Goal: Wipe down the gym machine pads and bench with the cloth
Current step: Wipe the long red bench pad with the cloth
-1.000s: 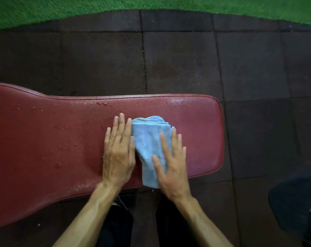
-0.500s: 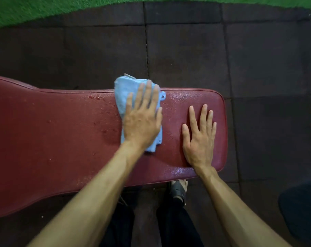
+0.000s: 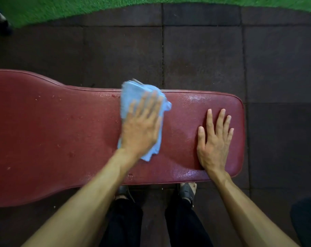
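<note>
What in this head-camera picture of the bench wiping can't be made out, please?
- Bench: its left end is cut off by the frame edge; its frame and legs lie hidden under the padding.
- Cloth: motion-blurred, and the left hand covers most of it, so its folds are unclear.
- Padding beneath the right hand: hidden, so wet or dry is unknown.
- Dark shape at lower right: cropped, unidentifiable.
</note>
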Motion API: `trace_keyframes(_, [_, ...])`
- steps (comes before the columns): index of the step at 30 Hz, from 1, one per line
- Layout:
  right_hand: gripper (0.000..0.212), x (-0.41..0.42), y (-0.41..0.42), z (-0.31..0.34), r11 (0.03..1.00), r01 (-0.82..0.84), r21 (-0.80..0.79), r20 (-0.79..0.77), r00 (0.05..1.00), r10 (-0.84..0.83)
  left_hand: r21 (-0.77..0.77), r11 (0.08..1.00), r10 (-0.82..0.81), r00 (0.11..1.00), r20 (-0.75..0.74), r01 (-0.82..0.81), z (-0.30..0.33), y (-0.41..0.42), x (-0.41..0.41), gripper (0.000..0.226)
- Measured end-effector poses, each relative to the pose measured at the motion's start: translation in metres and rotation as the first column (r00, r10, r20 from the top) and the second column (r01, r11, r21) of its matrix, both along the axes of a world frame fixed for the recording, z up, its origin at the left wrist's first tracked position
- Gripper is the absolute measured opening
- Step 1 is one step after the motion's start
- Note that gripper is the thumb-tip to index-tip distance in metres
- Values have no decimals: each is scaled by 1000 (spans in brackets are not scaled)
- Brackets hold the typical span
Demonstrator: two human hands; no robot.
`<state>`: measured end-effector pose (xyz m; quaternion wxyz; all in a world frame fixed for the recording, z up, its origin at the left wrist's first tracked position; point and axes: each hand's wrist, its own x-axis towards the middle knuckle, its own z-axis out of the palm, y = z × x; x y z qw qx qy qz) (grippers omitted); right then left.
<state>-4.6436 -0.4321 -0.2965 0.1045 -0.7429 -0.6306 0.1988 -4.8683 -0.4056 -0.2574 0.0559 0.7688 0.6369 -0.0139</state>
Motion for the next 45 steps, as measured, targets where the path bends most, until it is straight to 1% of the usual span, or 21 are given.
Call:
trace_keyframes(2, [57, -1, -1, -1, 1000, 7, 3, 12, 1000, -7, -2, 986, 168, 986, -3, -168, 7, -7, -39, 55])
trace_keyframes(3, [58, -2, -1, 0, 1000, 15, 1, 18, 1000, -15, 1, 982, 187, 982, -7, -187, 10, -23, -50, 55])
trace_keyframes(6, [57, -13, -2, 2, 1000, 20, -1, 9, 1000, -20, 7, 998, 65, 994, -85, -65, 6, -87, -29, 58])
trace_keyframes(8, [56, -28, -5, 4, 999, -38, 10, -1, 999, 38, -22, 1000, 21, 1000, -14, -22, 3, -101, -2, 58])
trace_keyframes(11, [55, -46, -4, 6, 1000, -29, 12, -5, 1000, 29, -21, 998, -52, 990, 128, 55, 3, -56, 8, 54])
trace_keyframes(13, [54, -57, -2, 8, 999, -53, 13, 17, 998, 53, 18, 997, -75, 996, 58, 74, 1, -17, -15, 54])
trace_keyframes(15, [55, -71, -1, 9, 994, -109, 19, 46, 993, 108, 13, 998, 56, 998, -4, -56, 3, 5, -55, 55])
trace_keyframes(17, [55, -86, 3, 11, 995, -92, 22, 81, 993, 90, 5, 982, 189, 982, -9, -189, 9, -6, -90, 56])
trace_keyframes(19, [56, -100, 4, 14, 998, -69, 11, 93, 993, 68, 2, 974, 225, 974, -26, -225, 17, -41, -106, 57])
trace_keyframes(21, [55, -115, 1, 15, 993, -117, 6, 106, 988, 116, 11, 986, 168, 983, -70, -168, 15, -84, -92, 59])
trace_keyframes(24, [53, -132, -6, 17, 995, -104, 1, 102, 989, 103, -30, 999, 29, 999, -31, -30, 11, -116, -57, 59])
trace_keyframes(27, [53, -136, -6, 17, 998, -64, 5, 108, 992, 63, -18, 997, -77, 994, 76, 78, 10, -79, -59, 57])
trace_keyframes(29, [53, -135, -5, 16, 999, -50, 12, 114, 992, 49, 1, 990, -140, 989, 43, 140, 9, -34, -84, 57])
trace_keyframes(30, [53, -136, -6, 17, 999, -52, 4, 111, 992, 51, -7, 995, -101, 995, 20, 101, 12, -14, -103, 57])
trace_keyframes(32, [53, -138, -6, 18, 998, -61, -10, 107, 992, 62, -20, 997, 72, 997, 3, -72, 18, 3, -142, 56])
trace_keyframes(34, [53, -140, -6, 20, 998, -54, -19, 111, 992, 56, -24, 983, 184, 983, 5, -184, 26, -13, -170, 56])
trace_keyframes(36, [54, -144, -7, 22, 999, -36, -19, 118, 992, 38, -24, 977, 211, 977, -31, -212, 33, -52, -178, 57])
trace_keyframes(38, [54, -148, -6, 23, 999, -19, -35, 116, 993, 23, -29, 983, 180, 980, -79, -183, 33, -92, -161, 59])
trace_keyframes(41, [54, -150, -7, 23, 999, -20, -40, 115, 993, 25, -68, 996, 65, 998, -23, -66, 25, -110, -119, 59])
trace_keyframes(43, [55, -151, -7, 23, 999, -27, -27, 134, 991, 30, -40, 999, 10, 998, 54, -8, 19, -86, -102, 56])
trace_keyframes(45, [56, -151, -6, 24, 999, -23, -27, 124, 992, 26, -10, 999, -33, 998, 60, 34, 14, -48, -108, 54])
